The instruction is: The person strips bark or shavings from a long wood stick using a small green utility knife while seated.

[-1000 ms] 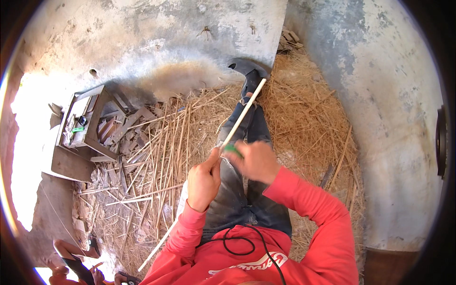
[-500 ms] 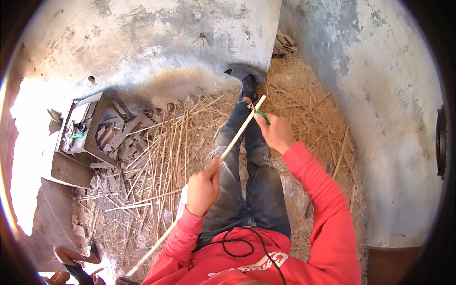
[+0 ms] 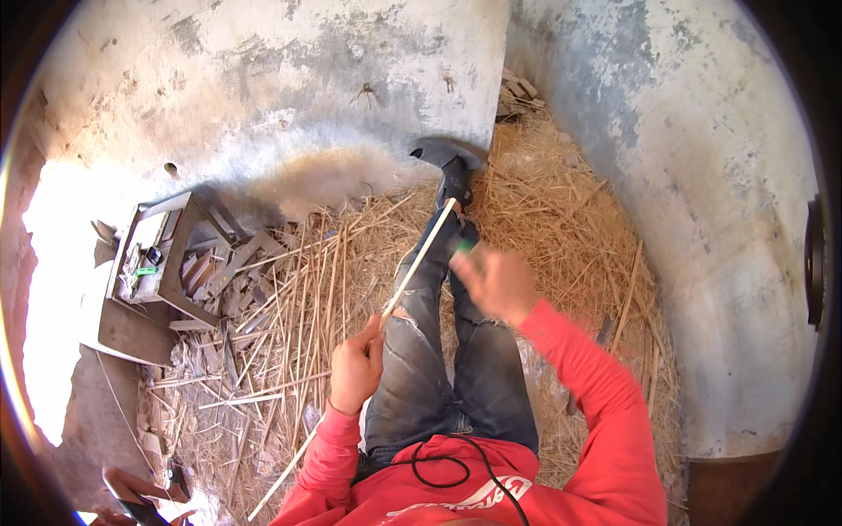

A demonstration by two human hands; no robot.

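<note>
A long, pale strip of wood or cane [image 3: 421, 259] slants across my thighs, its far end near my dark shoe [image 3: 445, 156]. My left hand [image 3: 355, 373] is closed around it above my left knee, and its lower end runs past my left forearm. To the right of the strip, my right hand [image 3: 502, 285] is closed and blurred by motion. It holds a small green-handled tool [image 3: 464, 246], whose working end I cannot make out. The tool looks apart from the strip.
Shavings and split strips [image 3: 303, 307] cover the floor around my legs. At left stands a worn wooden stand [image 3: 180, 302] with small items on it, a green one [image 3: 146, 271] among them. Weathered walls [image 3: 614, 105] rise ahead and right. Another person's limbs [image 3: 145, 486] show at lower left.
My right hand has moved toward me, bringing the green-handled tool away from the strip's far end. My left hand and the strip have shifted slightly left and nearer.
</note>
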